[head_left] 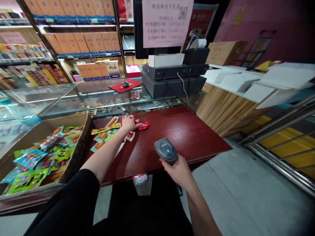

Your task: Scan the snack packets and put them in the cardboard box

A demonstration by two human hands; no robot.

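My right hand point(179, 170) is wrapped round the handle of a dark grey barcode scanner point(166, 150), which has a lit blue light on top. The scanner is above the front of a dark red wooden counter board point(172, 121). Farther left, my left hand point(129, 124) rests over shiny red snack packets point(144, 125), its thumb spread away from the fingers. Those fingers partly cover the packets. Beside the hand are a yellow snack stick point(105, 129) and several sausages in clear wrappers point(100, 144).
An open cardboard box point(85, 131) of wrapped snacks stands at the left. Behind the board are a glass counter, a mouse point(125, 84) on a red mat, and a dark cash register point(169, 85) under a monitor with a pink notice. White boxes point(236, 78) lie at the right.
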